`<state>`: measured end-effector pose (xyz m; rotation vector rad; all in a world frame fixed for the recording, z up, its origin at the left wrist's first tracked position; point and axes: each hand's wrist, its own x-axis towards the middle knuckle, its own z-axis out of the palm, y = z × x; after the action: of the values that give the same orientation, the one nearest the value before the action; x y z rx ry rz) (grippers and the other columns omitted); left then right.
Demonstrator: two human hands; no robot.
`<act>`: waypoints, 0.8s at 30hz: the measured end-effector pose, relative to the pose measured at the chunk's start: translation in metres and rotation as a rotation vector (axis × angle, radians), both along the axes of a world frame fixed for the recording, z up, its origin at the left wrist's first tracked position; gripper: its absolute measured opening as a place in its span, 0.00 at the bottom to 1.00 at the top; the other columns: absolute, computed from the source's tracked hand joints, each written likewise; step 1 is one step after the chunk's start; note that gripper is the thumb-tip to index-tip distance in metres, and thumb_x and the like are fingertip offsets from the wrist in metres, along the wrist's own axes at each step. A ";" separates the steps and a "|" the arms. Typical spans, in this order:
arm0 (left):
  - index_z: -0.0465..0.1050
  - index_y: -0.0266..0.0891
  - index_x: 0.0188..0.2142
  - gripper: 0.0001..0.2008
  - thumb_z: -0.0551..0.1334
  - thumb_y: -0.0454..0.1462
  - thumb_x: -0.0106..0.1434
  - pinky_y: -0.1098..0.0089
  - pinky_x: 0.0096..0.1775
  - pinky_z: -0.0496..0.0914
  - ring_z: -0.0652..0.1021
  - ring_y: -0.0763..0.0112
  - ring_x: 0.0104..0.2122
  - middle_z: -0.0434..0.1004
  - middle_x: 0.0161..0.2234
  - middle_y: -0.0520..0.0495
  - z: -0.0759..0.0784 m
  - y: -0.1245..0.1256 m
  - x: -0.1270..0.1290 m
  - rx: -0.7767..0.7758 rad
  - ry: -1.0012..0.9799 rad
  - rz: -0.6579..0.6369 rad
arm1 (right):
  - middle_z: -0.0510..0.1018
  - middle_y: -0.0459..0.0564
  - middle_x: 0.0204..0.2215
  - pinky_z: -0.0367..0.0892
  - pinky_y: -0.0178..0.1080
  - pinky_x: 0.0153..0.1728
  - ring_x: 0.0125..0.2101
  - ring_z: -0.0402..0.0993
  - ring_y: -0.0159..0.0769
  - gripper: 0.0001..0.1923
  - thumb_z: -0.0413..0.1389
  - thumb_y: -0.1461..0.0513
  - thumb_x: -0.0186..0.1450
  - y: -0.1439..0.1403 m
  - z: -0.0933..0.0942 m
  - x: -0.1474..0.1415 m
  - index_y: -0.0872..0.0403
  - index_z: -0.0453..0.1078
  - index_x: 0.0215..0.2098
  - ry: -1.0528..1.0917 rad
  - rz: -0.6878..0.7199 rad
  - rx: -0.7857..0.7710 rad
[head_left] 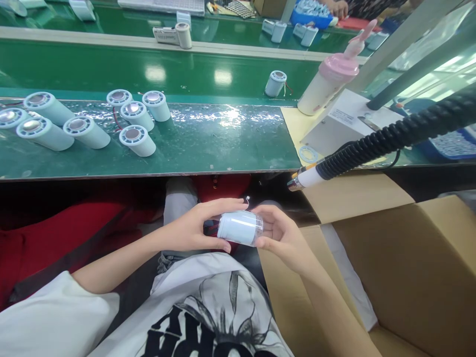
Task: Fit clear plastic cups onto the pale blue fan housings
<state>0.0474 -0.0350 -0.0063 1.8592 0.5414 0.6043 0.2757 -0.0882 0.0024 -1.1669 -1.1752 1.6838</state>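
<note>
In front of my shirt, below the bench edge, both hands hold a light blue cylindrical battery pack (237,227) lying on its side. Clear plastic film covers it and sticks out past its right end. My left hand (201,225) is closed around the left end, where dark and red wires show; a small white connector (247,199) pokes up by its fingertips. At the other end, my right hand (280,237) grips the film between thumb and fingers. The right fingertips are partly hidden behind the film.
Several similar battery packs (86,132) stand on the green bench (223,148) at left. A pink-topped bottle (327,82), white stand (344,119) and black hose with a metal nozzle (295,183) are at right. Below is an open cardboard box (405,267). Across the bench, another person's hand (338,9) shows.
</note>
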 end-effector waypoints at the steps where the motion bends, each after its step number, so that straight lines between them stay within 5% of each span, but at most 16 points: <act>1: 0.57 0.49 0.61 0.39 0.70 0.39 0.52 0.59 0.59 0.62 0.63 0.59 0.61 0.61 0.62 0.43 0.000 0.000 0.000 0.002 0.005 -0.001 | 0.74 0.49 0.41 0.71 0.34 0.33 0.34 0.73 0.33 0.25 0.67 0.55 0.51 0.000 0.000 0.000 0.50 0.65 0.44 0.008 -0.005 -0.022; 16: 0.59 0.49 0.60 0.38 0.70 0.41 0.51 0.52 0.60 0.56 0.56 0.53 0.64 0.52 0.65 0.40 0.006 0.000 -0.002 0.036 0.072 0.019 | 0.73 0.43 0.27 0.72 0.34 0.19 0.21 0.75 0.31 0.21 0.60 0.50 0.56 0.001 -0.003 -0.010 0.52 0.60 0.39 0.107 -0.037 -0.189; 24: 0.59 0.51 0.60 0.37 0.70 0.39 0.52 0.53 0.60 0.56 0.58 0.52 0.63 0.54 0.64 0.41 0.009 -0.002 -0.004 0.006 0.021 0.011 | 0.70 0.44 0.32 0.70 0.32 0.26 0.27 0.69 0.28 0.24 0.66 0.52 0.52 -0.004 0.002 -0.011 0.50 0.63 0.41 0.024 -0.079 0.016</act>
<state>0.0437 -0.0372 0.0025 1.8708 0.5652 0.5946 0.2646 -0.0922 0.0045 -1.1649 -1.1118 1.6224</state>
